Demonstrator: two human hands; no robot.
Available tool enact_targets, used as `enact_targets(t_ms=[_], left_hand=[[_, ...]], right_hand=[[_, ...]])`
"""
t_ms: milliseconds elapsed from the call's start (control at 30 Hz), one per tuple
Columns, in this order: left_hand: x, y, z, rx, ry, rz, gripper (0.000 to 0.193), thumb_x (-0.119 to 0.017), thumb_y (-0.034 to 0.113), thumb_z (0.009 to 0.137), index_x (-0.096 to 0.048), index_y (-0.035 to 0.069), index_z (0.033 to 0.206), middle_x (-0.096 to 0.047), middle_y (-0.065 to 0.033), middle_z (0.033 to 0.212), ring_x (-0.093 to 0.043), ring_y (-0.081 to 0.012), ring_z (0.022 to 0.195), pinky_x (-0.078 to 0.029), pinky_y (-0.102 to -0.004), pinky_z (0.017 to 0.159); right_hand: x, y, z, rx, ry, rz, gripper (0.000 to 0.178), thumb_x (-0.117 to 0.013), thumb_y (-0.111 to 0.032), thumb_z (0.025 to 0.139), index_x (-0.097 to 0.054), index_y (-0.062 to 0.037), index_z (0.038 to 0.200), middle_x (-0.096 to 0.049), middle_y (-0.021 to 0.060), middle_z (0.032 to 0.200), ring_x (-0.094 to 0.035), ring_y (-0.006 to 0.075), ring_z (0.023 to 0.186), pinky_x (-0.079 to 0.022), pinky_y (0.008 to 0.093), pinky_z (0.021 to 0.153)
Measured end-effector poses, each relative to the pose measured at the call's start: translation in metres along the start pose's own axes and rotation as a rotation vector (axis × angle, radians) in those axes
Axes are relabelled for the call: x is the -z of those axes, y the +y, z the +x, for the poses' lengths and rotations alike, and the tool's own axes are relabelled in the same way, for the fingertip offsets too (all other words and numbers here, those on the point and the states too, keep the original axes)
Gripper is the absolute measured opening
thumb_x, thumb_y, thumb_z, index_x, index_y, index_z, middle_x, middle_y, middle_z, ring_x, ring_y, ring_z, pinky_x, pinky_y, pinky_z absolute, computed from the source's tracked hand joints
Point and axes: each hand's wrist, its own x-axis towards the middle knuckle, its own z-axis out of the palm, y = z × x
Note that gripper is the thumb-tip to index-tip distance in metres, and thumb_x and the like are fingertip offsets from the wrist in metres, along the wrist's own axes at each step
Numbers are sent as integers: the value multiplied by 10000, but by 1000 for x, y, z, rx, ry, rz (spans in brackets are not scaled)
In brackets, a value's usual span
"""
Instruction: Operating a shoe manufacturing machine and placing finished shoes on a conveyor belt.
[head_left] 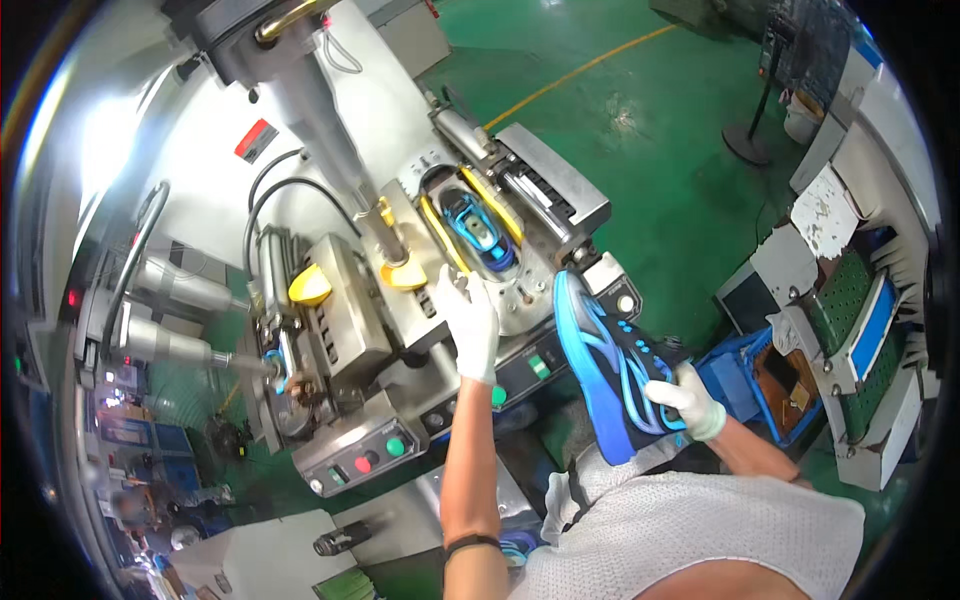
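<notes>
My right hand (688, 402), in a white glove, grips a sneaker (604, 372) at the right. The sneaker has a black and light-blue upper and a thick blue sole, which faces left. Out over the front of a metal press machine (430, 345), my gloved left hand (468, 318) has its fingers apart and holds nothing. It is close to the near end of a yellow pad (443, 235). Between that pad and a second yellow pad (492, 205), another blue shoe (478, 232) sits in the machine's recess.
Green and red push buttons (367, 461) line the machine's front. A vertical metal ram (325, 130) stands over it. At the right are a blue crate (768, 400) with things inside and a rack with green perforated shelves (862, 350). A pedestal fan (748, 142) stands behind on the green floor.
</notes>
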Motion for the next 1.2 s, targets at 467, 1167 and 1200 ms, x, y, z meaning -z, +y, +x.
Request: enact_targets(t_ms=[467,1167,1200], left_hand=[[-95,-84,165,163,13,33,553,-667,196,871,-495,-74,1321,-704,-197,1016,-684,-344,938,-517,-411,861],[162,-60,-365,928,322,-261,327,-624,140,955,-486,-18,1206,-578,-84,1049,-564,-167,987,-474,-313,898],[145,-77,-380,888,461,-205,347,-622,156,950,-467,-20,1206,-558,-93,1051,-559,-206,976,-469,-339,907]], right_hand=[[45,-4,29,54,257,38,648,-788,-267,823,-546,-5,1365,-655,55,1222,-622,167,1082,-488,354,970],[-102,36,506,395,9,-1458,396,-662,-347,806,-666,14,966,-678,256,933,-656,423,919,-507,501,820],[-110,34,493,423,0,-1444,430,-688,-361,794,-659,31,968,-676,285,947,-664,436,930,-509,498,832]])
